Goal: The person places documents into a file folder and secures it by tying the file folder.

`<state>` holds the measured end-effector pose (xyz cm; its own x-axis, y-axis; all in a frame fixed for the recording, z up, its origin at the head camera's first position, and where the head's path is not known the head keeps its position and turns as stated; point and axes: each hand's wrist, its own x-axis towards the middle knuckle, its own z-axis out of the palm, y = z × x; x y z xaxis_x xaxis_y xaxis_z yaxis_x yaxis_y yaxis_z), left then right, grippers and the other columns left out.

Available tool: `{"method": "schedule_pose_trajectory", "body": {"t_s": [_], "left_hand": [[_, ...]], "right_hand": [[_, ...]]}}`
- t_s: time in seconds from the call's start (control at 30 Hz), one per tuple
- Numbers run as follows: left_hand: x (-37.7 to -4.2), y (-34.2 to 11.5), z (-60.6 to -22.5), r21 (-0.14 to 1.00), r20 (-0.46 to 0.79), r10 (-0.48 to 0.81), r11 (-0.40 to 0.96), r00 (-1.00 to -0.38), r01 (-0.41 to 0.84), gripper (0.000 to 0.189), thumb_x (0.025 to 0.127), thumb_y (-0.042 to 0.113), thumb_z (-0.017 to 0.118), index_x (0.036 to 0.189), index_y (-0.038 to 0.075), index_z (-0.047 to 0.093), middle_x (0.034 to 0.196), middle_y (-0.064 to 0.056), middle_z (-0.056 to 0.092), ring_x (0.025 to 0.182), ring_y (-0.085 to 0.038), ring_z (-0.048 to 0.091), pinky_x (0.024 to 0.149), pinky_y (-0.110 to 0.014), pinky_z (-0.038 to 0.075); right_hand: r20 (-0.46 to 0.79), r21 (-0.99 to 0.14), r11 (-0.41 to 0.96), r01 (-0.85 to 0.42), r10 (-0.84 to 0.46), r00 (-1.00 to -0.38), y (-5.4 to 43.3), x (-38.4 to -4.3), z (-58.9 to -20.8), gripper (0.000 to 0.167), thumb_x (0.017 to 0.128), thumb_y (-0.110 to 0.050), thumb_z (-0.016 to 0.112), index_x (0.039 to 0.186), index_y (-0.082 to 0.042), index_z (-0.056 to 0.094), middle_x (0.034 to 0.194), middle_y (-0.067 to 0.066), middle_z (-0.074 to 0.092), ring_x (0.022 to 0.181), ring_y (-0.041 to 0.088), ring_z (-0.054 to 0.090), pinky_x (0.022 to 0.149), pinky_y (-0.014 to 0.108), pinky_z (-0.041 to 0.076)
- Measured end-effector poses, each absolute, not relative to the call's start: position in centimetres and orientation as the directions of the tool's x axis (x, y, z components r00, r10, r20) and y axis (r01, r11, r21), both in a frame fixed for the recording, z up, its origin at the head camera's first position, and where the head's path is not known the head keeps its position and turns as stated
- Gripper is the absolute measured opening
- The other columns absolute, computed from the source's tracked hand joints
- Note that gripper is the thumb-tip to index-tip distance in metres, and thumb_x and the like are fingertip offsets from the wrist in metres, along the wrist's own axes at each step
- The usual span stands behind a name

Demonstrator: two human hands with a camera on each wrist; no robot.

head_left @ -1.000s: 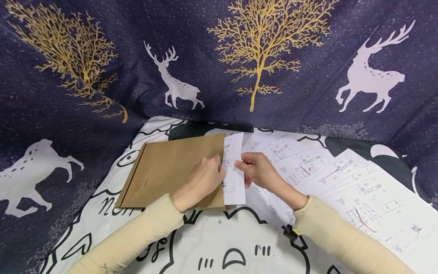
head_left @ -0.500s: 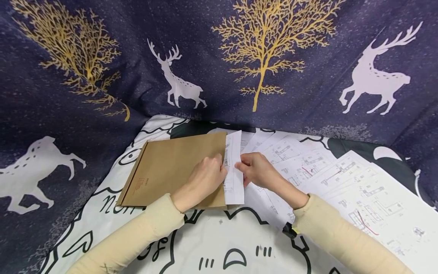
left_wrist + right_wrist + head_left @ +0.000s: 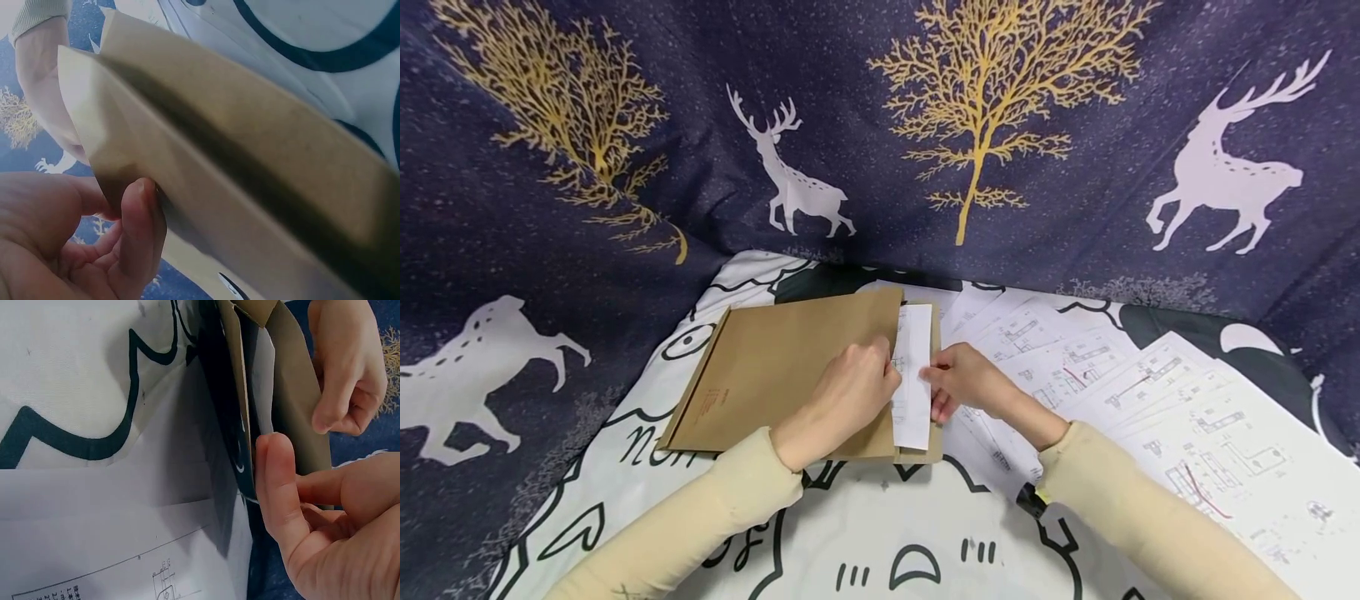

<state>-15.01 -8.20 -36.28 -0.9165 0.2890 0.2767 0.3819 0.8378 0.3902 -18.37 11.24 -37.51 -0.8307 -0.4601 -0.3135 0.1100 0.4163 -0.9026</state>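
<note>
A brown paper document envelope (image 3: 790, 367) lies on the patterned cloth, its mouth facing right. My left hand (image 3: 850, 379) pinches the edge of its upper layer near the mouth; the left wrist view shows this layer (image 3: 144, 137) lifted away from the lower one. White printed papers (image 3: 913, 400) sit mostly inside, with a strip showing at the opening. My right hand (image 3: 962, 383) holds the papers' outer edge between thumb and fingers, close to the envelope's lower layer (image 3: 936, 333). In the right wrist view, the paper edge (image 3: 265, 375) stands between the two brown layers.
Loose sheets with printed drawings (image 3: 1225, 433) fan out to the right, partly under the right forearm. A small black object (image 3: 1030, 500) lies by the right sleeve. A dark curtain with deer and trees (image 3: 880, 150) hangs behind.
The papers have slid further left into the envelope, and its lower layer now shows to the right of them. My right hand has dropped slightly; the left hand keeps its grip.
</note>
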Motion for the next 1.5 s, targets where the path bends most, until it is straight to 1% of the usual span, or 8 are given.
{"method": "schedule_pose_trajectory", "body": {"t_s": [0.2,0.4,0.6,0.77,1.1,1.23,1.4,1.5], "left_hand": [[-14.9,-8.3,-36.4,0.393,0.260,0.286,0.841,-0.922,0.371,0.019,0.087,0.002,0.067,0.078,0.009,0.053,0.061,0.000,0.050,0.053,-0.018,0.052,0.047,-0.034,0.044],[-14.7,-8.4,-36.4,0.392,0.268,0.284,0.841,-0.921,0.374,0.019,0.087,0.003,0.067,0.078,0.010,0.052,0.061,-0.001,0.051,0.054,-0.019,0.054,0.048,-0.036,0.045],[-14.7,-8.4,-36.5,0.393,0.279,0.289,0.836,-0.916,0.384,0.019,0.086,0.003,0.068,0.078,0.010,0.052,0.062,-0.001,0.052,0.055,-0.021,0.056,0.049,-0.039,0.047],[-14.8,-8.3,-36.4,0.397,0.280,0.291,0.832,-0.915,0.387,0.019,0.087,0.004,0.068,0.078,0.010,0.052,0.062,-0.001,0.053,0.056,-0.021,0.057,0.050,-0.039,0.048],[-14.8,-8.3,-36.4,0.399,0.280,0.295,0.830,-0.914,0.390,0.021,0.088,0.004,0.068,0.077,0.010,0.051,0.062,-0.002,0.052,0.056,-0.021,0.056,0.050,-0.039,0.047],[-14.8,-8.3,-36.4,0.400,0.271,0.294,0.832,-0.917,0.385,0.019,0.088,0.005,0.068,0.078,0.010,0.052,0.064,-0.001,0.054,0.057,-0.021,0.057,0.051,-0.038,0.048],[-14.8,-8.4,-36.4,0.394,0.266,0.294,0.836,-0.918,0.383,0.019,0.088,0.004,0.068,0.078,0.010,0.053,0.064,-0.002,0.055,0.058,-0.022,0.059,0.051,-0.039,0.048],[-14.8,-8.4,-36.4,0.388,0.273,0.298,0.836,-0.915,0.389,0.021,0.087,0.003,0.068,0.076,0.009,0.051,0.063,-0.003,0.054,0.056,-0.023,0.058,0.050,-0.039,0.048]], "right_hand": [[-0.326,-0.908,0.402,0.120,-0.495,-0.805,10.4,-18.5,-38.2,0.027,0.105,-0.005,0.056,0.081,0.007,0.058,0.066,0.015,0.065,0.050,0.019,0.064,0.052,0.033,0.058],[-0.321,-0.907,0.407,0.107,-0.505,-0.801,9.2,-18.7,-38.4,0.028,0.104,-0.003,0.054,0.078,0.006,0.058,0.063,0.011,0.062,0.045,0.015,0.060,0.045,0.029,0.054],[-0.318,-0.912,0.394,0.113,-0.507,-0.801,8.2,-19.0,-38.3,0.025,0.105,0.000,0.047,0.084,0.008,0.060,0.069,0.013,0.063,0.048,0.016,0.060,0.048,0.029,0.055],[-0.316,-0.913,0.391,0.117,-0.496,-0.809,7.8,-19.3,-38.3,0.024,0.105,0.002,0.046,0.088,0.008,0.062,0.070,0.014,0.062,0.049,0.017,0.060,0.048,0.030,0.055],[-0.341,-0.908,0.386,0.159,-0.464,-0.818,6.9,-19.4,-38.3,0.023,0.105,0.003,0.045,0.088,0.007,0.060,0.068,0.015,0.063,0.047,0.016,0.060,0.047,0.029,0.055],[-0.339,-0.906,0.393,0.158,-0.446,-0.828,6.6,-19.4,-38.3,0.021,0.104,0.003,0.046,0.089,0.007,0.061,0.069,0.016,0.064,0.046,0.016,0.060,0.047,0.029,0.055],[-0.346,-0.900,0.405,0.159,-0.446,-0.826,6.6,-19.4,-38.4,0.021,0.100,0.007,0.047,0.087,0.008,0.063,0.069,0.017,0.066,0.046,0.018,0.061,0.048,0.029,0.055],[-0.338,-0.892,0.433,0.131,-0.447,-0.828,6.7,-19.3,-38.4,0.022,0.099,0.008,0.047,0.086,0.008,0.065,0.067,0.016,0.066,0.045,0.017,0.061,0.047,0.029,0.055]]}}
